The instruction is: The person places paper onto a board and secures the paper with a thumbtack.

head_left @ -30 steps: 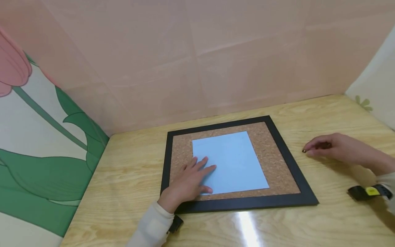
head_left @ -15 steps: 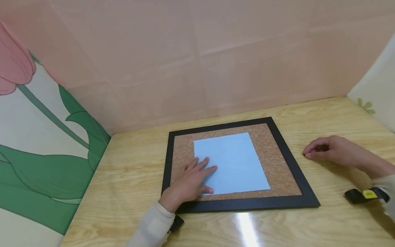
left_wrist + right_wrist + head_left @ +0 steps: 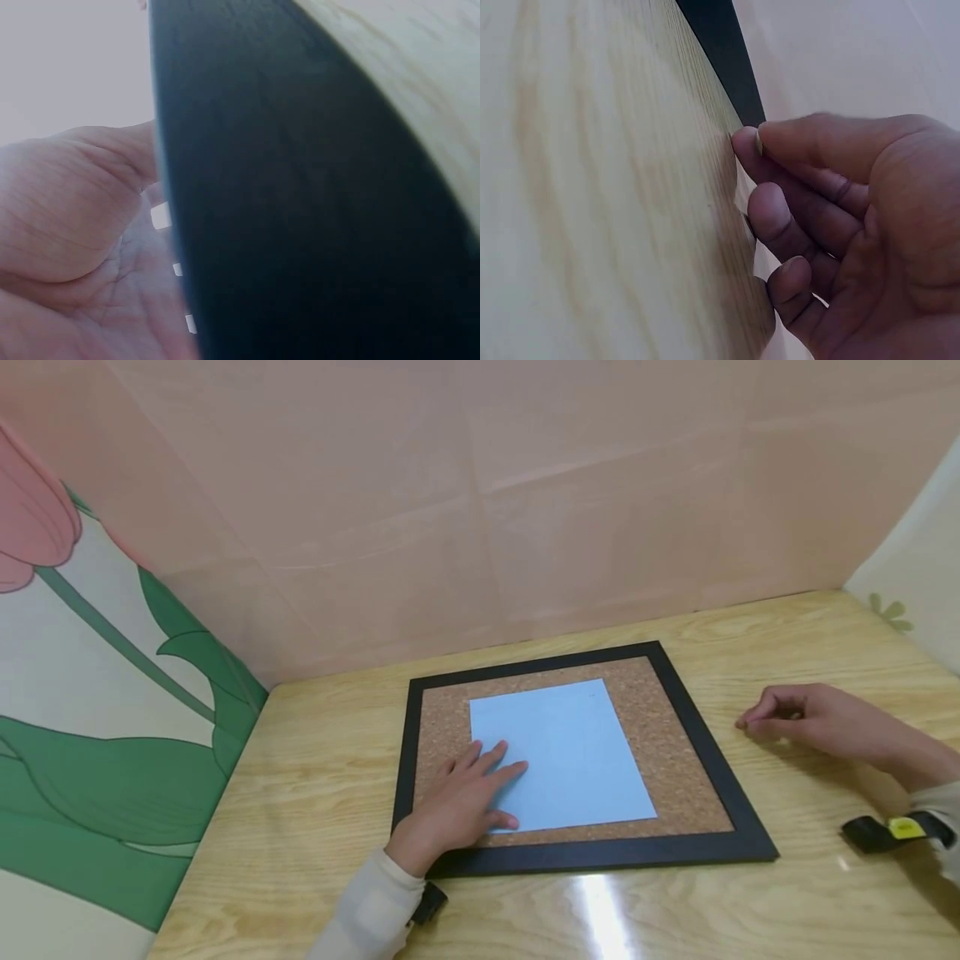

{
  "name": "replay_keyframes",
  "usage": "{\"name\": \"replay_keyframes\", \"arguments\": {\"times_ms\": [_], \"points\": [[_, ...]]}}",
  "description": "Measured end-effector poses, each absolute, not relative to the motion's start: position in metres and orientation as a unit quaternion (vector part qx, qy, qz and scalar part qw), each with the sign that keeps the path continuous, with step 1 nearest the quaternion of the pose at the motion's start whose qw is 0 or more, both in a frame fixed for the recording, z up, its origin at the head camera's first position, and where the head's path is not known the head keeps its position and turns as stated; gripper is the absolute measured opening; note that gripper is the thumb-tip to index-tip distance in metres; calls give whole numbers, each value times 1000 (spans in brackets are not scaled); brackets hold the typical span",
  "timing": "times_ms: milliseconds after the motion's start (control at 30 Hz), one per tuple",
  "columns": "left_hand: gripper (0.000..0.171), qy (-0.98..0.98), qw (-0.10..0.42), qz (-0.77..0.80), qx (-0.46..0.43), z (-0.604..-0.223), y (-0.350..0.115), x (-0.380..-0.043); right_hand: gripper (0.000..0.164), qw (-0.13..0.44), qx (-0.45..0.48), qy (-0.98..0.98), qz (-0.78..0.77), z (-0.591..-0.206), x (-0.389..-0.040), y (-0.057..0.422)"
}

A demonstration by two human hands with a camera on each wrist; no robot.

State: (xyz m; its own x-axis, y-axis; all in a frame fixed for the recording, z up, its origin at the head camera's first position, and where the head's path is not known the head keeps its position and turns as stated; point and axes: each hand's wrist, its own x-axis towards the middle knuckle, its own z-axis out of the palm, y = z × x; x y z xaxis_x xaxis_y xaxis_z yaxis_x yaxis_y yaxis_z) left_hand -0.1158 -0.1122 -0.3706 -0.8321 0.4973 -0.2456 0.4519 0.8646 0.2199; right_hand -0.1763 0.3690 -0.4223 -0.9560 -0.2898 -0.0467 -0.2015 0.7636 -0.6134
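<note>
A sheet of light blue paper (image 3: pixel 570 760) lies on a cork board (image 3: pixel 675 768) with a black frame (image 3: pixel 600 857). My left hand (image 3: pixel 457 806) rests flat with spread fingers over the paper's lower left part and the cork. To the right of the board, my right hand (image 3: pixel 817 722) pinches a tiny brass-coloured thumbtack (image 3: pixel 740 724) between thumb and index finger, close to the wooden table. The fingertips mostly hide it. In the right wrist view the other fingers (image 3: pixel 772 214) are loosely curled. The black frame hides part of the left hand (image 3: pixel 82 225) in the left wrist view.
The wooden table (image 3: pixel 322 777) reaches back to a pinkish wall covering (image 3: pixel 480 510). A panel with a printed tulip (image 3: pixel 97 735) stands at the left, a pale panel (image 3: pixel 922 560) at the right. Tiny dark marks show near the paper's upper right corner.
The right hand's fingertips dip toward the table, then lift slightly, staying beside the board. The brass-coloured head, plain one second ago, is now mostly covered. My left hand stays put on the paper.
</note>
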Motion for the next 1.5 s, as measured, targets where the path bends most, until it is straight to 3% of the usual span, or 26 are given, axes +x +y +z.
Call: {"name": "replay_keyframes", "arguments": {"times_ms": [333,1033,1267,1500], "points": [[71,953,146,75,254,-370,-112,-117,13,20,-220,922,-319,-425,-178,369],[71,953,146,72,255,-370,-113,-117,13,-1,-196,935,-296,-421,-174,359],[71,952,155,73,253,-372,-112,-114,6,-1,-188,936,-297,-391,-168,314],[70,954,150,71,252,-370,-113,-116,17,75,-167,923,-339,-357,-180,238]]}}
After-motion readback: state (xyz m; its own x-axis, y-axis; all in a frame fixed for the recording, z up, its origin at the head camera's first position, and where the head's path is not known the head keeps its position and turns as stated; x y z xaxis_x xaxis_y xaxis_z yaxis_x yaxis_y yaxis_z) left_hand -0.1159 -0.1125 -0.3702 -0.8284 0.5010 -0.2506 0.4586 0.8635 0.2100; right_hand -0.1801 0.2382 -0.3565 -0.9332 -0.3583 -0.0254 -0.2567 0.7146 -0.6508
